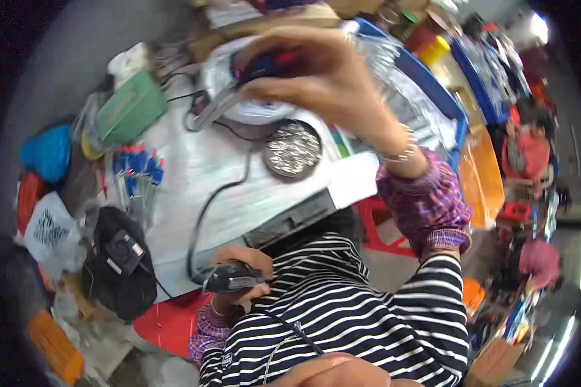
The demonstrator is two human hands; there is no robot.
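My right hand (323,74) is raised over the white table (239,187) and grips a screwdriver with a red and blue handle (265,64) and a grey metal shaft that points down to the left. My left hand (239,274) rests low against my striped top and is closed around a black corded power tool (229,278). Its black cable (203,219) loops up across the table. A round metal dish of small shiny screws (294,149) sits just below my right hand, beside a white bowl (252,109).
A row of blue and red handled screwdrivers (137,171) lies at the table's left. A green box (130,108) and a blue bag (47,153) are further left, a black device (118,261) lower left. Blue (432,90) and orange trays (481,177) stand right, a red stool (381,226) below.
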